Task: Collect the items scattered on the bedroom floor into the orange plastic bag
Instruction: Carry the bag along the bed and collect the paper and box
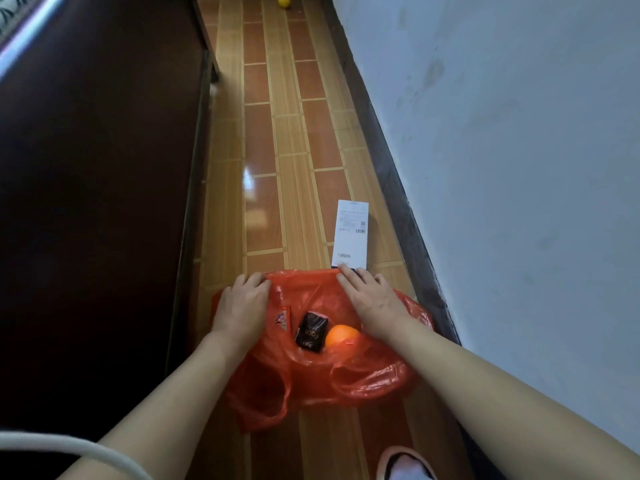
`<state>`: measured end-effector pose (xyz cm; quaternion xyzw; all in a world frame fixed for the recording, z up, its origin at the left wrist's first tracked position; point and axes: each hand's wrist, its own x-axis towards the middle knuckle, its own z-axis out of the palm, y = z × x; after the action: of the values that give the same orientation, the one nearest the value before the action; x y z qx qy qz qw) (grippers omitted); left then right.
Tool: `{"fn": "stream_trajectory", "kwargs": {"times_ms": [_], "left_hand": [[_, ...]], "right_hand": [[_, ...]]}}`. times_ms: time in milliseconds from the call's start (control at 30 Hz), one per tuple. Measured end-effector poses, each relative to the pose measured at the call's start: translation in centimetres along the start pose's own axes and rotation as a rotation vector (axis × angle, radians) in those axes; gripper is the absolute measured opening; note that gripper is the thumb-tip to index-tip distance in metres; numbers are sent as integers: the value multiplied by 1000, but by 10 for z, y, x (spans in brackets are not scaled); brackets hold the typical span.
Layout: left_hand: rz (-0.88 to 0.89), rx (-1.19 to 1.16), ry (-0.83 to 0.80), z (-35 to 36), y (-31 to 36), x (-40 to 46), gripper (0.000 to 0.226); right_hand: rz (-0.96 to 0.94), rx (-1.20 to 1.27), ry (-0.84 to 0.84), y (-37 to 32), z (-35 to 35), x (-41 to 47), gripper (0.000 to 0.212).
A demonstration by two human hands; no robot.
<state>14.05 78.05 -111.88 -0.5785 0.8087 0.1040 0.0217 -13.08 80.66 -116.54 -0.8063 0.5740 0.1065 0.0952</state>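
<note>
Orange plastic bag [346, 372] lies spread on the floor [294, 140] at about six o'clock in the view, mouth open toward twelve, and both hands are on its far rim. The left hand [242, 303] curls its fingers over the rim at the bag's ten o'clock, gripping the plastic. The right hand [369, 296] sits at the bag's one o'clock, fingers fairly straight, fingertips touching the near end of a white box [351, 233]; whether it grips the rim, I cannot tell. That white box lies flat on the floor just beyond the bag toward twelve, its near edge meeting the rim. Inside the bag: a black packet [311, 332], an orange fruit [341, 336] touching it on its three o'clock side, and a small red packet [283, 318] at nine o'clock of the black one. Far off at twelve, a yellow fruit [284, 1] sits on the floor, well apart from everything. It's a narrow lane here: dark wooden furniture [104, 202] hems it in at nine o'clock, a pale wall [519, 168] with dark skirting at three. A slippered foot [405, 465] shows at five o'clock, a white cable [69, 445] at seven.
</note>
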Motion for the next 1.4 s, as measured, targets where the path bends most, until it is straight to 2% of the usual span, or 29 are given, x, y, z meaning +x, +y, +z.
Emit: {"fn": "stream_trajectory", "kwargs": {"times_ms": [100, 167, 200, 333, 400, 467, 633, 767, 833, 933, 1100, 1200, 1300, 1400], "left_hand": [[-158, 12, -217, 8, 4, 2, 69], [-176, 22, -327, 16, 1, 4, 90], [-167, 28, -365, 21, -2, 5, 94], [-140, -7, -439, 35, -13, 2, 91], [-146, -16, -435, 39, -16, -2, 87], [-151, -38, -401, 39, -14, -7, 82], [-84, -91, -254, 26, 5, -16, 67], [-60, -81, -229, 13, 19, -15, 69], [-53, -58, -222, 7, 22, -14, 71], [-48, -54, -205, -4, 25, -14, 73], [-32, -30, -244, -12, 33, -25, 76], [-12, -16, -272, -12, 28, -39, 78], [-15, -10, -272, -14, 19, -52, 78], [-39, -18, -277, -12, 12, -58, 80]], "right_hand": [[18, -27, -69, 11, 5, 2, 95], [2, -20, -81, 20, 14, -1, 73], [-12, -16, -96, 25, 18, -3, 68], [-82, -100, -201, 47, 30, -11, 87], [-65, -95, -204, 52, 29, -15, 73], [-42, -33, -143, 52, 30, -20, 58], [49, 171, 290, 38, 29, -19, 50], [135, 266, 364, 27, 3, 4, 50], [176, 288, 340, 26, -8, 18, 53], [317, 327, 216, 24, -22, 43, 65], [646, 536, 36, 23, -25, 85, 105], [718, 554, -15, 18, -17, 99, 123], [739, 545, 5, 10, -8, 107, 128], [761, 599, 38, 10, -7, 115, 122]]}}
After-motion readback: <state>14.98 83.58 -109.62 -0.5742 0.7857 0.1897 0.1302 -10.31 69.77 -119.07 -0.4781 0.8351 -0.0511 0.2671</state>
